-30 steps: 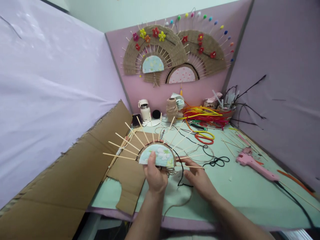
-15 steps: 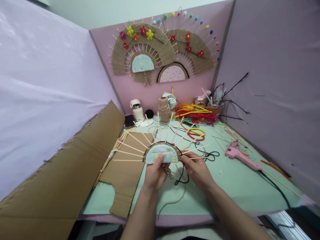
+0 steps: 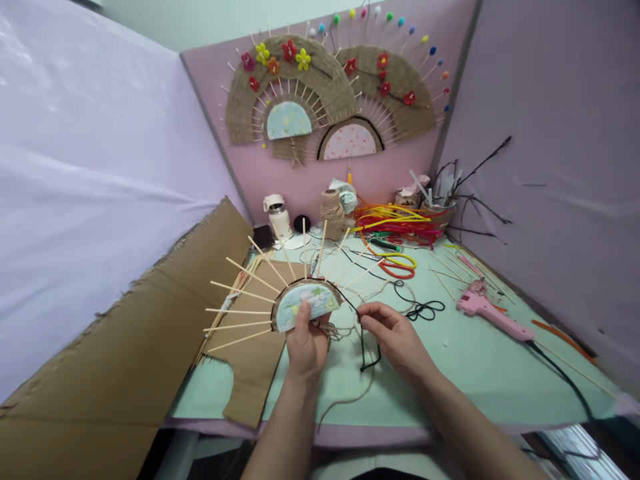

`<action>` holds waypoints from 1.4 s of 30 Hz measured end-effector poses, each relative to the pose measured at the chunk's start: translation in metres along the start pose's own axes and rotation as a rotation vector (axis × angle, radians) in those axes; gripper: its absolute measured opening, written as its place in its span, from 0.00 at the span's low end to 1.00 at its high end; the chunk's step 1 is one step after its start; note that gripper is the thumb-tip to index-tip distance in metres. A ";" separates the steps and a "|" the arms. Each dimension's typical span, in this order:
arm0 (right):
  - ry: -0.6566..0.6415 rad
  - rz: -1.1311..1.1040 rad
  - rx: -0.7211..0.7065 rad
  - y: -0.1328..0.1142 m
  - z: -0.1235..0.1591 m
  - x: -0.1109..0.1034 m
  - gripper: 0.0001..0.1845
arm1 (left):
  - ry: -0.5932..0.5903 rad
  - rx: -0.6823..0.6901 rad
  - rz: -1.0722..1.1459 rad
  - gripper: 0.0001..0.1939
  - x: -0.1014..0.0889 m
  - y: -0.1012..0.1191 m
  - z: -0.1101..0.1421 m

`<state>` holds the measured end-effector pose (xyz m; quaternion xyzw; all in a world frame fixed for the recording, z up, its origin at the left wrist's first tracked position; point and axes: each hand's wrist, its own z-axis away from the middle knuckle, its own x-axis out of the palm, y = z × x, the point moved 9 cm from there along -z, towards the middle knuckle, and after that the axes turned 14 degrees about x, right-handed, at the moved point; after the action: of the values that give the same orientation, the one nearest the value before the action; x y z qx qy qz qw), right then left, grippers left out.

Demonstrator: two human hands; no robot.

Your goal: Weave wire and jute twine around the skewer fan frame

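My left hand [image 3: 306, 347] grips a half-round fan base [image 3: 313, 301] covered in pale blue floral fabric, thumb on its front. Thin wooden sticks [image 3: 250, 291] fan out from its curved edge, and black cord runs along that edge. To the right, my right hand [image 3: 395, 337] pinches the black cord [image 3: 361, 340] between thumb and fingertips, apart from the base. From the pinch, the cord stretches up to the base's right side and a loop dangles below. Beige twine [image 3: 345, 402] hangs under the base and trails over the table.
A pink glue gun [image 3: 495, 317] lies on the right. Scissors [image 3: 397, 265], a twine spool [image 3: 332, 213], a white flask [image 3: 278, 217] and colourful pipe cleaners [image 3: 395, 223] are farther back. Cardboard [image 3: 255, 373] lies at left. Two finished fans [image 3: 295, 73] hang on the back panel.
The fan base has tilted and shifted left, its right end raised. My right hand has come away from the base's right corner and now draws the black cord out taut.
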<state>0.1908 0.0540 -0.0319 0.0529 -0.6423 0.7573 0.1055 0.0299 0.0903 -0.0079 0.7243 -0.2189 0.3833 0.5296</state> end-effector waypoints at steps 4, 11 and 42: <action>-0.005 0.095 -0.064 -0.010 -0.002 0.010 0.19 | -0.006 0.017 -0.009 0.12 -0.001 0.001 -0.001; 0.007 0.194 -0.115 -0.015 -0.009 0.022 0.12 | -0.056 0.038 -0.062 0.12 0.003 0.003 -0.001; 0.001 0.222 0.177 0.009 0.033 -0.037 0.17 | -0.136 -0.154 0.053 0.17 0.011 -0.009 0.009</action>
<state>0.2226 0.0169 -0.0428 -0.0101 -0.5748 0.8180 0.0163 0.0459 0.0858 -0.0061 0.6998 -0.3022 0.3290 0.5574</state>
